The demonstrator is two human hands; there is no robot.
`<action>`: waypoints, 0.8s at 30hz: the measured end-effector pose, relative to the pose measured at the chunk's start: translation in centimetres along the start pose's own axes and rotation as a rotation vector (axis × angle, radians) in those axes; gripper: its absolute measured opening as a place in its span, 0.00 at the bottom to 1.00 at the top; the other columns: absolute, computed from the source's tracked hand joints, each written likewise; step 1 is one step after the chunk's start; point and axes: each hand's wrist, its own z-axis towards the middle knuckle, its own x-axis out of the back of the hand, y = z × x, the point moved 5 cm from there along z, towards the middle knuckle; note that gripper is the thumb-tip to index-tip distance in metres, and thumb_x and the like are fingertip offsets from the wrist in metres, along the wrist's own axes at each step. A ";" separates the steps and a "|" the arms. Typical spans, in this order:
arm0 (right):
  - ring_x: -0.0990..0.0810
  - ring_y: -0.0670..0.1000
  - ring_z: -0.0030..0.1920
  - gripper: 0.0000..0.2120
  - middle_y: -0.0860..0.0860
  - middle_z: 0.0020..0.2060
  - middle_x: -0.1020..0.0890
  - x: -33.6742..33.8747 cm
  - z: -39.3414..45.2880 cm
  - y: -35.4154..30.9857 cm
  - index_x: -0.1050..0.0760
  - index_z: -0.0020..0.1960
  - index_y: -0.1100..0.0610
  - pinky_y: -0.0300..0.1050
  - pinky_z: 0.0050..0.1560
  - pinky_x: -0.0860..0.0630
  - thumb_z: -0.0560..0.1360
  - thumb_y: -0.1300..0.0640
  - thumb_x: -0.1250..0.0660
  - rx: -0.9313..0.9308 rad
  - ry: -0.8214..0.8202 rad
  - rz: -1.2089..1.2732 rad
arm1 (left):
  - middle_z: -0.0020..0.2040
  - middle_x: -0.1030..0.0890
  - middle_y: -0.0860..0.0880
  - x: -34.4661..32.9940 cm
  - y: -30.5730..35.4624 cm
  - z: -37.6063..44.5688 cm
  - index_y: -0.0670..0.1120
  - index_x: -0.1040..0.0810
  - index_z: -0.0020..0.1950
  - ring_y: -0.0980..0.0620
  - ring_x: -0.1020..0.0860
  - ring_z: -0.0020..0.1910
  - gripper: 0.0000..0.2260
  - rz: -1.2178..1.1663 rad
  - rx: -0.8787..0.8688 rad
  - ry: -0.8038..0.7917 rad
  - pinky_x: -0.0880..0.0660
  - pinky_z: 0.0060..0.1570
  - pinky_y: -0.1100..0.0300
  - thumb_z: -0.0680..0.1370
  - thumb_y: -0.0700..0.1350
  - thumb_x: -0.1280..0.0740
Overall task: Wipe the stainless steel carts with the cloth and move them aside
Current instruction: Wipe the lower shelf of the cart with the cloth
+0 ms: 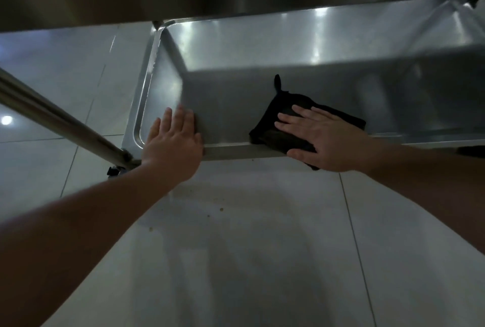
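From where I sit, the tiled floor (236, 261) fills the lower view, pale and faintly spotted near the cart (288, 46), whose lower steel shelf runs across the middle under a shadowed upper shelf. I judge the cart rigid, fairly heavy and slick, so moving it should mean pushing on the round post (60, 122) at the left or the shelf's near rim, not the smooth pan. My left hand (173, 143) lies flat and open at the shelf's near left corner, fingers spread, gripping nothing. My right hand (322, 137) is also open, palm pressing the cloth (273, 130) down. The cloth is dark, soft and folded, draped over the near rim; it looks light and should slide easily under flat pressure.
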 end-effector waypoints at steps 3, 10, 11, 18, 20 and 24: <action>0.63 0.37 0.81 0.35 0.31 0.81 0.55 0.2 -3.0 2.9 0.55 0.83 0.35 0.45 0.81 0.59 0.80 0.25 0.56 -0.045 0.003 0.016 | 0.87 0.50 0.47 0.7 3.1 -0.3 0.50 0.48 0.86 0.46 0.51 0.86 0.29 -0.095 -0.049 0.024 0.56 0.83 0.49 0.87 0.60 0.53; 0.62 0.38 0.81 0.33 0.32 0.81 0.54 0.1 -7.5 6.6 0.54 0.83 0.36 0.45 0.80 0.60 0.81 0.27 0.57 -0.107 0.012 0.046 | 0.87 0.51 0.51 0.1 14.9 -2.2 0.51 0.49 0.87 0.51 0.54 0.86 0.32 -0.094 -0.284 0.019 0.56 0.83 0.53 0.86 0.62 0.52; 0.62 0.39 0.81 0.33 0.32 0.81 0.54 0.1 -8.0 7.1 0.54 0.83 0.36 0.45 0.80 0.59 0.81 0.28 0.57 -0.115 0.011 0.050 | 0.87 0.52 0.50 -0.1 16.1 -2.4 0.50 0.50 0.87 0.51 0.54 0.86 0.32 -0.085 -0.308 0.019 0.57 0.83 0.53 0.85 0.62 0.53; 0.67 0.39 0.79 0.36 0.31 0.79 0.59 0.7 -13.5 13.9 0.60 0.80 0.33 0.41 0.78 0.63 0.75 0.26 0.57 -0.229 -0.081 0.124 | 0.87 0.52 0.47 -1.3 21.5 -2.7 0.45 0.51 0.87 0.49 0.54 0.86 0.33 -0.024 -0.365 0.021 0.56 0.83 0.51 0.86 0.61 0.51; 0.67 0.40 0.79 0.35 0.30 0.79 0.60 1.1 -15.6 16.2 0.62 0.79 0.31 0.42 0.79 0.62 0.75 0.26 0.57 -0.277 -0.113 0.127 | 0.87 0.52 0.47 -1.6 23.0 -2.6 0.44 0.51 0.87 0.49 0.55 0.86 0.34 -0.027 -0.378 0.025 0.56 0.84 0.51 0.86 0.62 0.51; 0.65 0.40 0.79 0.34 0.33 0.80 0.59 1.6 -19.2 20.0 0.62 0.79 0.34 0.44 0.80 0.61 0.76 0.27 0.59 -0.427 -0.101 0.171 | 0.87 0.53 0.47 -2.1 25.7 -2.3 0.44 0.52 0.87 0.49 0.55 0.86 0.35 -0.010 -0.430 0.049 0.57 0.84 0.51 0.85 0.62 0.53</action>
